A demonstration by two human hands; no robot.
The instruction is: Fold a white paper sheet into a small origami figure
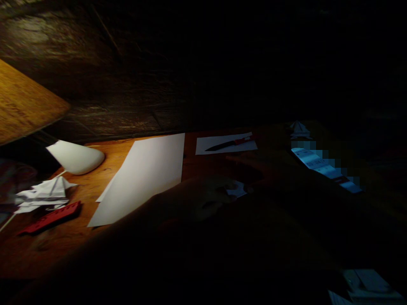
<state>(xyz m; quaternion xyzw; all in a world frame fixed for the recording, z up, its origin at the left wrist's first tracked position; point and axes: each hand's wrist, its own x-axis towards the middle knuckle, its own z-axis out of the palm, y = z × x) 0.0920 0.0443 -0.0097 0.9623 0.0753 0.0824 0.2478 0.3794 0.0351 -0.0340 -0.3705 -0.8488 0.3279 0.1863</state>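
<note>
Hands lie mostly in shadow over the bench. The left hand [197,201] has its fingers closed on a small white paper scrap [235,190], while the right hand [257,163] is too dark to tell whether it is open or closed. Both are over an orange-brown wooden bench [206,165], just beside a large white paper sheet [143,178]. Farther along lies a smaller white paper sheet [210,140] under a black-and-red knife [227,144]. A white folded paper model [43,194] sits near a red paper strip [51,218] and a white dome-shaped shade [75,157]. Another white folded paper piece [299,130] stands beyond the right hand.
</note>
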